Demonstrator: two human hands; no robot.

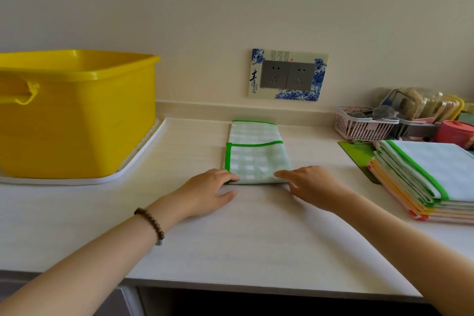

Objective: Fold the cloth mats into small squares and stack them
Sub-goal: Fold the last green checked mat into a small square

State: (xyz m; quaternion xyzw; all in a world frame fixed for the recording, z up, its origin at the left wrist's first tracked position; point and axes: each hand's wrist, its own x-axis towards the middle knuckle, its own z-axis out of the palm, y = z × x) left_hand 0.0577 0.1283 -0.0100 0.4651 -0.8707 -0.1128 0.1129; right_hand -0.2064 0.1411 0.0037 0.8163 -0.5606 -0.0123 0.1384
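Green-checked mat point(256, 159) is half-folded on the desk point(256, 238), left hand point(207, 192) and right hand point(311, 185) pressing its near fold flat-fingered, while the pile of mats point(423, 179) looks yet undone.

Counts taken around the one folded green-checked mat point(256, 159)

One yellow tub point(77, 110) on one white tray point(89, 181) stood to its left; two grey sockets point(275, 74) sat on the wall behind it; one stack of mats point(436, 177), layers uncountable, and one white basket point(364, 127) lay to its right; two hands, the left hand point(205, 192) and the right hand point(315, 187), were at its near edge.
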